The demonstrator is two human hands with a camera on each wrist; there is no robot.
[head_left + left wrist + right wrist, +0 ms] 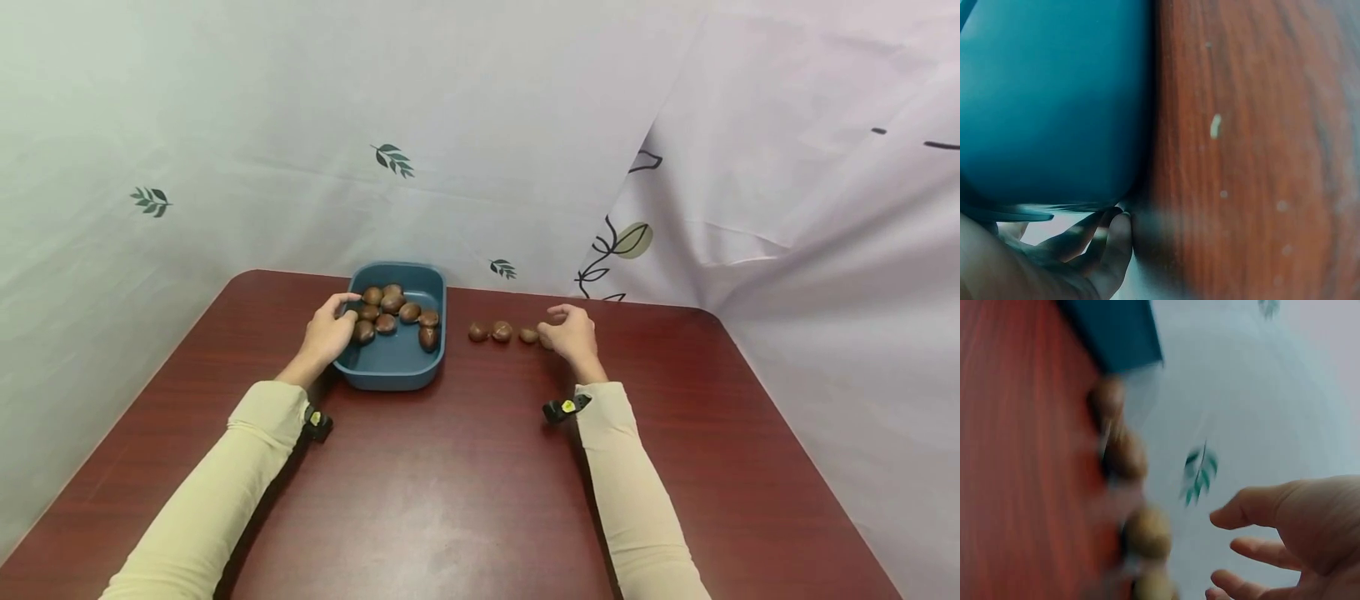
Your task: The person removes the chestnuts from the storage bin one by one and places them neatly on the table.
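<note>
A blue rectangular tub (pixel 393 382) stands left of centre at the back of the table. Several glossy brown, chestnut-like rounded pieces (pixel 393 302) lie inside it. My left hand (pixel 330 330) holds the tub's left side, thumb over the rim; in the left wrist view its fingers (pixel 1119 244) lie along the outside of the wall. Right of the tub, more brown pieces (pixel 502 332) lie in a row on the table. My right hand (pixel 572 335) hovers at the row's right end, partly hiding the last piece (pixel 1155 586). Its thumb and fingers are spread, with nothing between them.
The dark red wooden table (pixel 450 500) ends just behind the tub and the row. A pale cloth backdrop (pixel 300 125) with leaf prints hangs close behind it and along the sides. Each wrist wears a black strap (pixel 566 408).
</note>
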